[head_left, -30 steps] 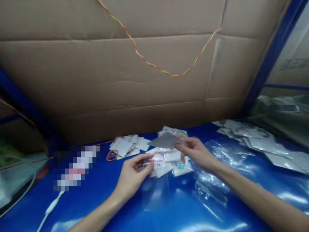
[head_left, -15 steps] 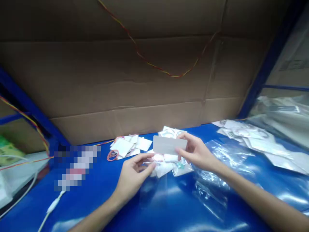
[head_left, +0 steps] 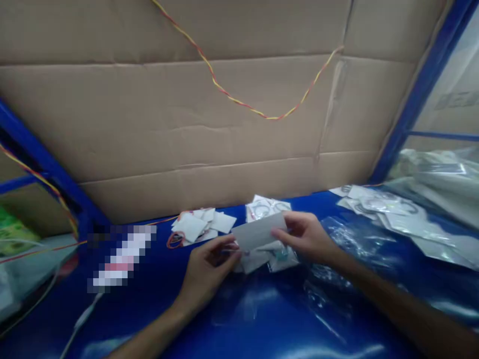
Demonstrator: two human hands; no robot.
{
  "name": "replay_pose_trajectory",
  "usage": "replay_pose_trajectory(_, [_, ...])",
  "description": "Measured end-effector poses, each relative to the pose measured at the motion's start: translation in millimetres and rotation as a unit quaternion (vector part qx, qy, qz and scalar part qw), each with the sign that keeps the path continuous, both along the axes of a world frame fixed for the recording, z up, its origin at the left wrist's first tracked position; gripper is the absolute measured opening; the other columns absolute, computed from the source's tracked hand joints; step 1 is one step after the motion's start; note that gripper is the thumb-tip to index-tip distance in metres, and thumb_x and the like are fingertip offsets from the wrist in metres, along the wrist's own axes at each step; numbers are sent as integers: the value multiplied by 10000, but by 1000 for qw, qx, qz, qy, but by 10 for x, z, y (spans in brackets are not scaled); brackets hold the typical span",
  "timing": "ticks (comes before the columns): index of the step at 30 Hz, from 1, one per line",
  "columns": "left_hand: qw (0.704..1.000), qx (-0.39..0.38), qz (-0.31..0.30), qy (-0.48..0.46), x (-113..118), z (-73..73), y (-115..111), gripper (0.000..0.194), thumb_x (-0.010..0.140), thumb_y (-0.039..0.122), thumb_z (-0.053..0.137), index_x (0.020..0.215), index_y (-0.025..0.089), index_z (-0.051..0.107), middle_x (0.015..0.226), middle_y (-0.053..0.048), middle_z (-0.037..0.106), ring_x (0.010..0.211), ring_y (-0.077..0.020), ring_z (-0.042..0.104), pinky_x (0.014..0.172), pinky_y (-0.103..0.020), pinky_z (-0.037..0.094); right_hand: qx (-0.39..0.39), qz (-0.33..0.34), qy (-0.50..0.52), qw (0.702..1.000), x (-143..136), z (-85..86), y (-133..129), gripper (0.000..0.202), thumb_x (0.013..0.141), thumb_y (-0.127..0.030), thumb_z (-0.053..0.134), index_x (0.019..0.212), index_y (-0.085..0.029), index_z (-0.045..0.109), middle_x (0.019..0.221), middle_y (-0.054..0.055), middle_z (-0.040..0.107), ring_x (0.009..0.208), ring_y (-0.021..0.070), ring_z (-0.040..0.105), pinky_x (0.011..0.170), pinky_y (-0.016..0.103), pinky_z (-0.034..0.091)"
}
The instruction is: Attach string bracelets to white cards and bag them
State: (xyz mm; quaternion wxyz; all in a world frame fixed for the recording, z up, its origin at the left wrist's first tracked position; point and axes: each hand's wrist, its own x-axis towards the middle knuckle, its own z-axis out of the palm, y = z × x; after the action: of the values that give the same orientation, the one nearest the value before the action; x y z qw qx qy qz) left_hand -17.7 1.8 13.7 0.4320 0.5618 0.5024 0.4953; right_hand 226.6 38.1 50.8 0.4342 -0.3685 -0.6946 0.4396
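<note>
Between the thumb and fingers of my right hand (head_left: 305, 237) is a pale grey rectangular card (head_left: 258, 232), tilted with its left end lower. My left hand (head_left: 211, 262) is closed in a pinch close to the card's left end. A clear plastic bag (head_left: 235, 304) appears to hang from those fingertips, its outline faint against the blue surface. Behind and below the card lie small white packets (head_left: 254, 262) in clear wrapping, partly covered by it. One packet (head_left: 282, 257) shows a green patch.
White cards with a red-orange loop (head_left: 192, 228) lie left of centre, and more packets (head_left: 264, 205) lie behind the card. Loose clear bags (head_left: 348, 249) spread beside my right forearm. White packets (head_left: 404, 214) pile up at right. A cardboard wall (head_left: 187, 124) closes the back; a twisted wire (head_left: 275, 118) hangs there.
The card has tilted, its left end dropping toward my left fingertips. My right hand has shifted slightly; my left hand stays almost in place. The whole picture's brightness has changed.
</note>
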Motion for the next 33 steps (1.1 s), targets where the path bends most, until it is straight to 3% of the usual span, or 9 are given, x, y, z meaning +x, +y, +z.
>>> replay_pose_trajectory(7, [1000,5,-1,8,-3,-59,21,509,717,376,821,1113,88,681,1031,-133,724,933,-233,702,793,-298,590,16,-11,-7,1000,-3,5,-13,372,825,-463,660,1021,-156,733,992,61,712,871,105,632,686,157,508])
replay_pose_trajectory(10, [1000,5,-7,13,-9,-64,26,469,734,378,811,1080,84,695,1000,-124,726,909,-224,700,794,-292,587,16,10,-33,999,5,11,-12,363,825,-459,658,986,-144,741,945,57,709,841,101,619,672,153,495])
replay_pose_trajectory(14, [1000,11,-25,16,-15,-25,7,478,754,375,798,1141,111,702,1067,-115,722,922,-223,697,801,-298,589,35,28,-71,996,13,29,-11,358,843,-453,633,900,-114,736,813,36,669,706,49,528,588,120,389])
replay_pose_trajectory(19, [999,24,-42,19,-12,13,-18,450,772,363,788,1149,131,712,1091,-113,727,912,-223,706,803,-300,600,10,87,-96,991,-5,44,-39,380,883,-473,562,1015,-156,725,913,39,680,773,66,555,658,149,422])
replay_pose_trajectory(22, [998,15,-61,15,3,16,-32,449,772,350,789,1152,124,711,1164,-130,711,954,-244,709,839,-327,605,-26,96,-46,994,-64,-33,-51,442,834,-476,636,1173,-192,647,963,43,692,886,108,628,716,162,498])
replay_pose_trajectory(24, [997,8,-73,10,17,12,-45,448,768,335,793,1153,121,712,1185,-138,704,986,-261,707,875,-351,600,-72,72,12,995,-114,-109,-51,577,771,-472,718,1262,-229,537,894,25,696,797,102,648,633,148,496])
replay_pose_trajectory(26, [997,3,-76,1,31,6,-59,453,759,321,801,1155,120,712,1200,-141,698,1014,-276,703,893,-366,598,-95,45,51,993,-154,-171,-49,579,721,-469,773,1186,-223,532,844,16,700,720,96,647,576,134,472])
replay_pose_trajectory(30, [996,-6,-80,-42,60,0,-81,458,746,301,811,1157,126,710,1216,-138,692,1049,-292,694,877,-363,604,-8,-39,7,999,-173,-189,-73,446,697,-488,793,1002,-183,681,845,19,696,631,35,543,556,121,400])
replay_pose_trajectory(33, [995,-12,-74,-66,73,10,-82,467,740,297,816,1162,128,710,1152,-129,717,1004,-275,707,842,-348,611,82,-47,-72,993,-168,-172,-111,378,785,-478,713,1077,-239,738,901,17,705,620,11,477,579,127,379])
